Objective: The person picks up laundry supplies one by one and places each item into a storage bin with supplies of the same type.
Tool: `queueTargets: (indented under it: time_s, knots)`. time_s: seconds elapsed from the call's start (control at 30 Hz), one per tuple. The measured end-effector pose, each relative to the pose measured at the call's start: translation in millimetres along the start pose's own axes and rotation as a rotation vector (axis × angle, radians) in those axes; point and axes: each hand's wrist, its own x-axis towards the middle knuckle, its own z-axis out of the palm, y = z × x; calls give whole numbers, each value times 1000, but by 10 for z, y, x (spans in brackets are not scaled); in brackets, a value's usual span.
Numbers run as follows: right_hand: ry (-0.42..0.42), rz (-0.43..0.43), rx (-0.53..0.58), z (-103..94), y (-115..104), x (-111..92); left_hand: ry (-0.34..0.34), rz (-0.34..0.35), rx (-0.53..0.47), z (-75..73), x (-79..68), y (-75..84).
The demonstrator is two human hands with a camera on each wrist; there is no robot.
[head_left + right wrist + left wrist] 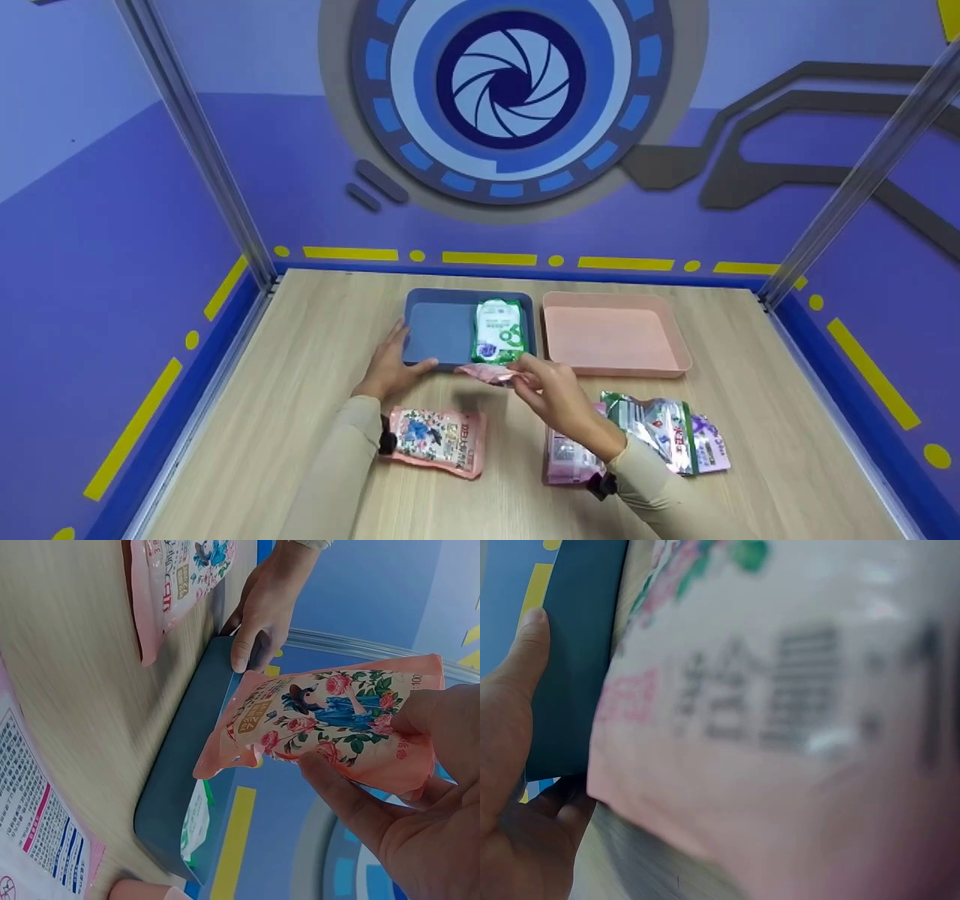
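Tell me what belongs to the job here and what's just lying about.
Seemingly in use:
right hand
held pink packet
left hand
blue tray
green-white packet inside

Seemingly lying about:
pink tray
second pink packet
green-silver pouch
purplish packets

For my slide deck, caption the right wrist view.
Right hand pinching a rose-print pouch while left hand holds blue tray.

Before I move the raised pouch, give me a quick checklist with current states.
1. Pouch secured: ok, the right hand pinches the raised pink pouch.
2. Blue tray steadied: ok, the left hand holds its near left corner.
3. Space in blue tray: ok, the green-and-white pouch lies at its right end, left part bare.
4. Raised pink pouch over blue tray's middle: not ok, it is by the near edge.
5. Raised pink pouch clear of blue tray: cannot tell.
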Motion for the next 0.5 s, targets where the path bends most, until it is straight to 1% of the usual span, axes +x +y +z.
queueTargets:
  time_s: [0.3, 0.5]
  knots:
    - [-20, 42, 38, -30, 7, 27, -14, -18, -8, 7, 11, -6]
    - [-8, 28, 27, -37, 21, 58, -25, -33, -19, 4, 14, -14]
